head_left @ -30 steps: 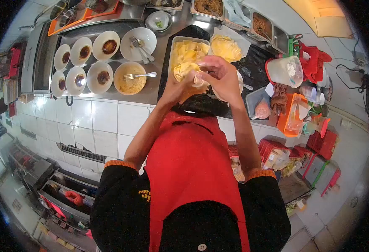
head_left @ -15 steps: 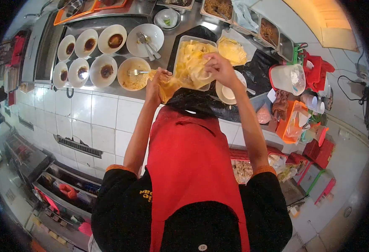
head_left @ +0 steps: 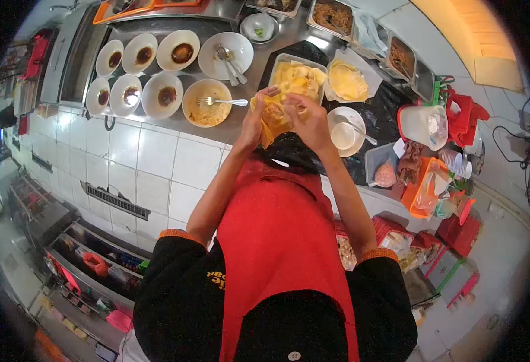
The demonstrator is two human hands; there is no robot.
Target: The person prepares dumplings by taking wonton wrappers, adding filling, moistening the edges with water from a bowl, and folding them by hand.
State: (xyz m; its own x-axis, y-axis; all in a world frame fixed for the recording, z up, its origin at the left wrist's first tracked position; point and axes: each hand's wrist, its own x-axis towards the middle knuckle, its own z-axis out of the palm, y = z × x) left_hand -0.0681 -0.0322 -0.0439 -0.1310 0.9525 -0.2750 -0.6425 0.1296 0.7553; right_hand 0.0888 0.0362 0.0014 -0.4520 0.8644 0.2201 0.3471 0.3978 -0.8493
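A yellow wonton wrapper [head_left: 275, 114] lies across my two hands, close to the counter's front edge. My left hand [head_left: 253, 125] grips it from the left, and a corner hangs below the fingers. From the other side, my right hand [head_left: 311, 123] pinches it with bent fingers. A pinkish patch shows in the middle, perhaps filling. Just behind the hands stands a clear tub [head_left: 272, 72] with folded yellow wontons [head_left: 301, 77]. More flat wrappers [head_left: 347, 81] are stacked on white paper to its right. Left of my hands, a fork [head_left: 222, 101] rests in a bowl [head_left: 186, 114] with tan mixture.
Several white bowls [head_left: 167, 95] with dark sauce stand at the left. Two spoons [head_left: 231, 63] lie in a larger bowl [head_left: 207, 53]. On the right are a small bowl on a plate [head_left: 359, 142], a white container [head_left: 418, 127] and an orange basket [head_left: 415, 202].
My right hand has moved from over the tub down to my left hand and now grips the wrapper there. The view has shifted slightly, so the counter appears further right.
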